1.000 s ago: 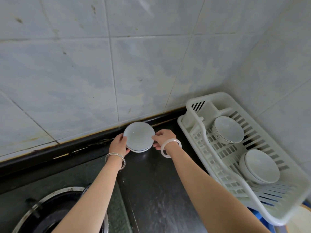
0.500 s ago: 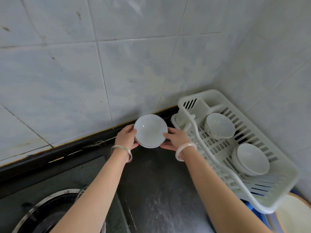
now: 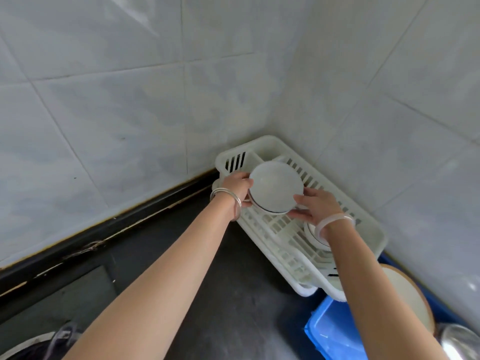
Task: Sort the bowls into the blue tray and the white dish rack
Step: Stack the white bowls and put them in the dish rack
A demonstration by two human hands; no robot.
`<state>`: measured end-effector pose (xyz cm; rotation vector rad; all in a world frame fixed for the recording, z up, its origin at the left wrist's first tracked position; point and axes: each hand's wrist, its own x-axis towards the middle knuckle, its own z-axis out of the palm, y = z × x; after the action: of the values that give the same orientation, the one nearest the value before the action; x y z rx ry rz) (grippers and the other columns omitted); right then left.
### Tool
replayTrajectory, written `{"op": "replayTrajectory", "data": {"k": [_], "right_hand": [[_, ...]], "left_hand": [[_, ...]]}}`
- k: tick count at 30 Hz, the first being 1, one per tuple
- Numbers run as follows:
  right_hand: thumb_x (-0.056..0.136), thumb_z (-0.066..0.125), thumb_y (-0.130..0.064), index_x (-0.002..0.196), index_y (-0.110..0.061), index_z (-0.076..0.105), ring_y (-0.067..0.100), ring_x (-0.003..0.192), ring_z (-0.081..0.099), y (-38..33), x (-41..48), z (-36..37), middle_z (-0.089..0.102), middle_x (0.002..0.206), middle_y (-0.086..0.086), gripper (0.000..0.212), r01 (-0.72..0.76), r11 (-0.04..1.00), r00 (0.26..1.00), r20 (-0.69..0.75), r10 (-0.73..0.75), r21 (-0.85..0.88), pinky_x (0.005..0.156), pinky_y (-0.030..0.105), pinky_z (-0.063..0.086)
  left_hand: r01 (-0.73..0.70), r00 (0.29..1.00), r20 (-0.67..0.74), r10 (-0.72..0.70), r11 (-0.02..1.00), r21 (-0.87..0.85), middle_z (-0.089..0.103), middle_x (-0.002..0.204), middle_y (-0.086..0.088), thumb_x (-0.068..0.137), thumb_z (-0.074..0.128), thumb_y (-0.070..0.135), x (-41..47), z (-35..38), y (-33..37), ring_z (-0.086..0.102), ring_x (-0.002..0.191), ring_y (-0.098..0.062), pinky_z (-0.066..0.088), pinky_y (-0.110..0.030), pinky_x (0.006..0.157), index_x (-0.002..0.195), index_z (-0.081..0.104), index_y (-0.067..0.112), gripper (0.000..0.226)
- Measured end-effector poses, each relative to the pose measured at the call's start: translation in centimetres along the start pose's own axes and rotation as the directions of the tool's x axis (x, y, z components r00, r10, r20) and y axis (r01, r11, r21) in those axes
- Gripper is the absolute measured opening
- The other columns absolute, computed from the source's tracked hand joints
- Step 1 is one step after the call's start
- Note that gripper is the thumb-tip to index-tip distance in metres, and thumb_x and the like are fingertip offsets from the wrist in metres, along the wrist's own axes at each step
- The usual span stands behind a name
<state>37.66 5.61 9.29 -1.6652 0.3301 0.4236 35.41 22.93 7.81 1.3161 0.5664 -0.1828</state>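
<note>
Over the white dish rack (image 3: 363,224), tucked into the tiled corner, both hands have a white bowl (image 3: 275,188) pinched between them: left hand (image 3: 235,187) on its left edge, right hand (image 3: 315,205) on the lower right edge, fingers curled round the rim on each side. It's hovering above the far end of the rack, and it looks like a second bowl sits right under it, so I'd guess it's about to get stacked. Another bowl (image 3: 315,236) sits further down the rack, mostly hidden behind the right wrist. Progress-wise, the rack's got a couple in it already, with this one almost placed. The blue tray (image 3: 335,331) at the bottom right looks empty from what shows, so that half seems still to do. Can't tell how many bowls are left.
</note>
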Motion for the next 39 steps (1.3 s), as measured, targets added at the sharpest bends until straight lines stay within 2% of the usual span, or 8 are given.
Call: {"op": "replayTrajectory", "data": {"k": [5,8,12,18,23,28,35,39], "right_hand": [[0.086,0.057,0.004,0.129,-0.001,0.049,0.033,0.092,0.065,2.3,1.6,-3.1,0.055,0.125,0.017,0.044,-0.128,0.985,0.991,-0.033,0.132,0.114,0.080,0.033,0.053],[0.086,0.058,0.004,0.127,0.000,0.050,0.031,0.083,0.066,4.1,2.4,-4.1,0.055,0.125,0.019,0.042,-0.182,0.970,0.980,-0.054,0.193,0.164,0.082,0.036,0.054],[0.083,0.061,0.005,0.108,-0.004,0.058,0.031,0.078,0.068,6.1,2.9,-5.0,0.065,0.093,0.013,0.027,-0.213,0.964,0.970,-0.081,0.228,0.157,0.063,0.033,0.061],[0.081,0.064,0.002,0.075,-0.009,0.062,0.026,0.068,0.070,8.6,3.4,-5.4,0.067,0.056,0.005,0.013,-0.255,0.964,0.959,-0.106,0.262,0.076,0.082,0.040,0.057],[0.083,0.063,0.001,0.094,-0.005,0.062,0.024,0.070,0.070,9.4,3.4,-5.1,0.068,0.079,0.011,0.012,-0.295,0.952,0.949,-0.091,0.302,0.074,0.054,0.026,0.058],[0.083,0.064,-0.002,0.092,-0.012,0.065,0.028,0.086,0.069,10.3,3.7,-4.9,0.068,0.084,0.010,0.014,-0.290,0.957,0.953,-0.087,0.291,0.034,0.080,0.036,0.058],[0.088,0.061,-0.015,0.089,-0.020,0.057,0.018,0.070,0.064,9.8,3.0,-5.0,0.062,0.080,0.003,0.007,-0.294,0.956,0.953,-0.075,0.294,0.016,0.052,0.022,0.056],[0.090,0.056,-0.028,0.098,-0.023,0.053,0.019,0.085,0.064,9.7,2.3,-4.9,0.061,0.089,-0.001,0.010,-0.324,0.946,0.946,-0.024,0.324,0.000,0.075,0.032,0.053]], "left_hand": [[0.090,0.995,0.022,-0.094,0.986,0.140,0.055,0.092,-0.010,0.094,0.035,0.001,2.2,4.0,-0.6,0.051,0.089,-0.027,0.047,-0.037,0.075,0.126,0.052,0.008,0.037],[0.120,0.989,0.048,-0.137,0.959,0.256,0.057,0.115,-0.016,0.096,0.032,0.000,3.1,5.6,-0.9,0.050,0.086,-0.023,0.047,-0.030,0.065,0.128,0.050,0.006,0.037],[0.161,0.981,0.049,-0.190,0.923,0.350,0.053,0.109,-0.017,0.095,0.032,-0.002,4.4,6.6,-1.9,0.052,0.076,-0.023,0.049,-0.032,0.067,0.119,0.054,0.000,0.033],[0.265,0.954,0.015,-0.298,0.869,0.419,0.057,0.091,-0.011,0.092,0.033,-0.007,5.6,7.3,-3.6,0.053,0.086,-0.025,0.046,-0.038,0.087,0.111,0.056,0.005,0.033],[0.267,0.948,-0.008,-0.317,0.785,0.558,0.055,0.104,-0.017,0.092,0.032,-0.005,6.7,7.9,-4.1,0.054,0.097,-0.029,0.046,-0.038,0.093,0.098,0.054,0.002,0.024],[0.260,0.930,0.010,-0.367,0.677,0.689,0.036,0.144,-0.024,0.094,0.040,0.001,7.5,8.6,-4.2,0.040,0.129,-0.038,0.038,-0.049,0.106,0.140,0.030,0.000,0.048],[0.231,0.951,0.000,-0.308,0.713,0.661,0.051,0.117,-0.022,0.093,0.042,0.012,7.7,8.9,-4.5,0.053,0.106,-0.033,0.046,-0.045,0.095,0.121,0.044,0.002,0.029],[0.089,0.990,0.008,-0.143,0.658,0.748,0.056,0.120,-0.021,0.091,0.039,0.009,6.8,8.9,-4.9,0.055,0.109,-0.035,0.047,-0.042,0.095,0.122,0.050,-0.001,0.034]]}}
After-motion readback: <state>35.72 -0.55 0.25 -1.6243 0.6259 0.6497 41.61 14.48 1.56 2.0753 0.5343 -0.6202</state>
